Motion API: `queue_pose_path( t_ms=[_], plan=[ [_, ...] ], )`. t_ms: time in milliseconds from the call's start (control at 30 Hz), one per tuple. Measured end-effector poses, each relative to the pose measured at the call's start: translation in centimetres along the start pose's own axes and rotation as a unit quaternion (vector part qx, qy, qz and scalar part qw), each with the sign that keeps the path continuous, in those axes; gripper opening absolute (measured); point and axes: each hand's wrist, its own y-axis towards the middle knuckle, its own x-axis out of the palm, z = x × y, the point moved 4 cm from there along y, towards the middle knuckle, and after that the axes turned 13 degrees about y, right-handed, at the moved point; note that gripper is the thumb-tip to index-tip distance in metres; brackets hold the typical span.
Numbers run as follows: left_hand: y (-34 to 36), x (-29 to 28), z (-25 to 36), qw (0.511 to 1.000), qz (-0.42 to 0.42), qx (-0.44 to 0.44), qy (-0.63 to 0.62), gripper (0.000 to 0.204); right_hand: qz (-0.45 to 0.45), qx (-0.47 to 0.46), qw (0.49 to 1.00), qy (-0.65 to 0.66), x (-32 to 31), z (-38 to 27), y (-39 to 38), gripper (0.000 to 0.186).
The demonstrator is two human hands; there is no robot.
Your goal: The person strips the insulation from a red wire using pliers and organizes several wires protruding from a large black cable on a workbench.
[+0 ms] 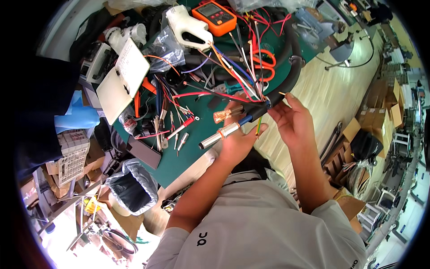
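A thick black cable [293, 74] bends down from the table to my hands. Its stripped end fans out into several thin wires and thicker cores, one with bare copper strands [222, 116] and one ending in a silver metal sleeve [226, 131]. My left hand [237, 145] is closed round this end from below, its fingers partly hidden behind the cores. A yellow-green wire [259, 125] hangs beside its thumb. On the other side of the cable, my right hand [293, 121] pinches a thin wire with a bare copper tip [281, 93] between thumb and forefinger.
On the green table [179, 163] lie an orange multimeter [215, 18], a white connector handle [188, 27], orange-handled scissors [263, 65], an open notebook [123, 80], a red-handled screwdriver [181, 127] and a phone [144, 152]. A lined bin [133, 187] stands below; cardboard boxes [380, 103] are at right.
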Motion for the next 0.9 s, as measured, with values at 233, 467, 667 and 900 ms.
queue_pose_path(
  t_ms=[233,467,667,900],
  plan=[
    [0.5,2.0,-1.5,0.998,0.061,0.028,-0.021,0.04,-0.002,0.02,1.0,-0.001,0.1,2.0,0.5,0.018],
    [0.8,0.6,-2.4,0.993,0.072,-0.022,-0.092,0.051,-0.021,0.052,0.998,-0.037,-0.5,3.5,1.5,0.017],
    [1.3,0.4,-3.1,0.991,0.11,-0.007,-0.075,0.051,0.022,0.008,0.956,-0.293,-0.8,0.1,2.2,0.019],
    [2.3,0.6,-4.9,0.949,0.214,-0.052,-0.226,0.048,-0.137,-0.081,0.919,-0.361,4.3,-2.5,7.8,0.013]
  ],
)
